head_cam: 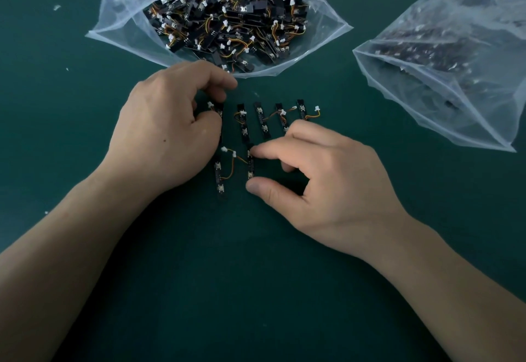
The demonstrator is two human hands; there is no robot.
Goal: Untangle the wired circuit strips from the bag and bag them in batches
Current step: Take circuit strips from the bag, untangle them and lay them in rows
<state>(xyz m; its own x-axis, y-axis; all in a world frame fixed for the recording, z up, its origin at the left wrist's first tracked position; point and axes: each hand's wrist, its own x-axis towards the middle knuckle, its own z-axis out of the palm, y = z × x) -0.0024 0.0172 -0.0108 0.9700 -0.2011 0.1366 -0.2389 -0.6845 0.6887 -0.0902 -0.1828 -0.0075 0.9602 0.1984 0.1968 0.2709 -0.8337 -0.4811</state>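
Observation:
An open clear plastic bag (119, 28) at the top holds a tangled heap of black circuit strips (227, 20) with orange-yellow wires and white connectors. Several untangled strips (263, 119) lie side by side in a row on the green mat below it. My left hand (165, 128) grips the leftmost strip (219, 111) at the row's left end, with curled fingers. My right hand (321, 182) pinches another strip (251, 163) end to end between forefinger and thumb. One more strip (218, 179) lies beside it, its wire looping between them.
A second clear bag (444, 57) lies on its side at the right, with dark strips inside. The dark green mat (256, 290) covers the whole table. Small white scraps (57, 7) lie at the far left.

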